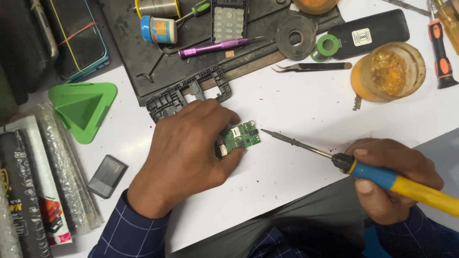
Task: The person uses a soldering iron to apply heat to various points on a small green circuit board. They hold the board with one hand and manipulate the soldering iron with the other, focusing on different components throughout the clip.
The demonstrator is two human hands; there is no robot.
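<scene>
Two bare hands work over a white table point(296, 110), both wrists in dark blue checked sleeves. At the far left lies a phone with a cracked screen point(76, 38); nearer, a green triangular stand point(83, 110) sits above bubble-wrapped packets point(57, 177) and a small grey battery point(107, 176). A black phone frame point(189, 93) lies half on a dark work mat point(143, 62), just beyond the left hand point(184, 153). That hand presses palm-down on the table, its fingers curled around a small green circuit board point(241, 137), pinning it flat near the table's middle. On the mat's far part rest a purple screwdriver point(215, 47), a keypad panel point(228, 19) and a solder spool point(157, 6). Right of the board, the metal tip of a soldering iron point(334, 160) points at the board's right edge, close but apart from it. The right hand point(394, 184) is closed around the iron's blue and yellow handle. Farther off stand tweezers point(311, 67), an amber jar point(389, 71) and an orange-black screwdriver point(440, 50).
</scene>
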